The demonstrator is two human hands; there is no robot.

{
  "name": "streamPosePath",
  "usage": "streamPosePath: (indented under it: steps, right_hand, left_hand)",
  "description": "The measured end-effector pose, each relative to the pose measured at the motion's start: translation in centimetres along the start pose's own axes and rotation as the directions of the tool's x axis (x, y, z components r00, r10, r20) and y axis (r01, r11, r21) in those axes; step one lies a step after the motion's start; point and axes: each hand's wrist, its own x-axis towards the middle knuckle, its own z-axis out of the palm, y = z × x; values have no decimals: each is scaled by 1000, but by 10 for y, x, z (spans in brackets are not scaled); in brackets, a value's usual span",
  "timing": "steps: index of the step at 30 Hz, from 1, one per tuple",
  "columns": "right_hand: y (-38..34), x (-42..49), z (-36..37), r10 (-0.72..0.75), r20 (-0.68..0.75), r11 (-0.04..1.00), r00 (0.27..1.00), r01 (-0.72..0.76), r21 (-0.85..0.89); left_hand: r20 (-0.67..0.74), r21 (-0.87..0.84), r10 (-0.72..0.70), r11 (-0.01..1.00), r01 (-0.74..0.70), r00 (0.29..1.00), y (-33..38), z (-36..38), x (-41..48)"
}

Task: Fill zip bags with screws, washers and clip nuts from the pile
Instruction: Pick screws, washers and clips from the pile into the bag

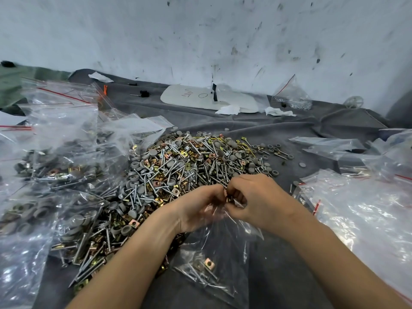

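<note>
Zip bag nearest, lying on the worktop; a few screws and one clip nut sit in its bottom. The film looks thin, limp and slippery, and points may pierce it, so hold it at the mouth. Left hand and right hand pinch that mouth, fingers curled. Beyond them, the pile: loose, prickly.

Grey cloth, white board — scuffed wall

Two hands, the left hand and right hand, pinch one zip bag holding two clip nuts. Beyond them: one hardware pile, three crumpled tissues.
</note>
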Motion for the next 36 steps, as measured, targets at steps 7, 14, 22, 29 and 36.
streamPosePath:
  steps: [7, 14, 22, 29, 36]
  right_hand:
    - [-4, -2, 4, -180, -116, 983, 977, 174, -62]
    - [-1, -1, 7, -278, -206, 960, 938, 262, -100]
    - [3, 0, 11, -289, -238, 957, 927, 282, -64]
    - [2, 1, 11, -172, -215, 980, 961, 190, 63]
    - [8, -4, 8, 157, -274, 853, 949, 9, 522]
  left_hand:
    - [76, -197, -110, 973, 123, 991, 4, 6, -12]
    - [194, -317, -121, 932, 179, 974, -2, 5, -11]
    - [245, -319, -114, 928, 192, 963, -4, 14, -17]
    - [261, -349, -103, 917, 194, 960, -1, 12, -18]
    - [57, -283, 157, 950, -135, 986, 2, 13, -17]
